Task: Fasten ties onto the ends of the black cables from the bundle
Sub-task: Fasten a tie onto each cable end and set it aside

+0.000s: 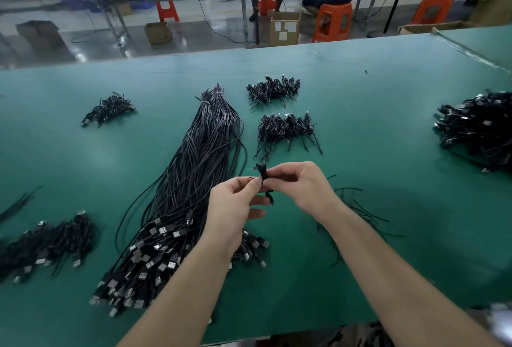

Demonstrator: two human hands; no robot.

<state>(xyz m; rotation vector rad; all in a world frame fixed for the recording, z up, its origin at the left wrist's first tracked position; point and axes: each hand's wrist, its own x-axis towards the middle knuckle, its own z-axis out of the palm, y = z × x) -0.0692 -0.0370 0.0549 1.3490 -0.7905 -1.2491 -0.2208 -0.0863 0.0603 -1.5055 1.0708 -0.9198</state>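
Item: coiled black cable [263, 177], pinched between left hand [235, 202] and right hand [299, 186] above the bench [388, 152]. Light, limp, springy; best gripped mid-coil. Loose bundle [194, 180] lies under the left hand.

Even bright overhead light, no hard sun. Soft shadows under the forearms on the green table [388, 125] toward 6 o'clock. Glare patches on the glossy floor [83, 53] at 10 to 11 o'clock. Strong wide-angle bend: table edge curves, corners stretched. Centre sharp; left hand [235, 202] and right hand [299, 186] crisp. Smear and blur at 4 to 5 o'clock corner, far background at 12 slightly soft
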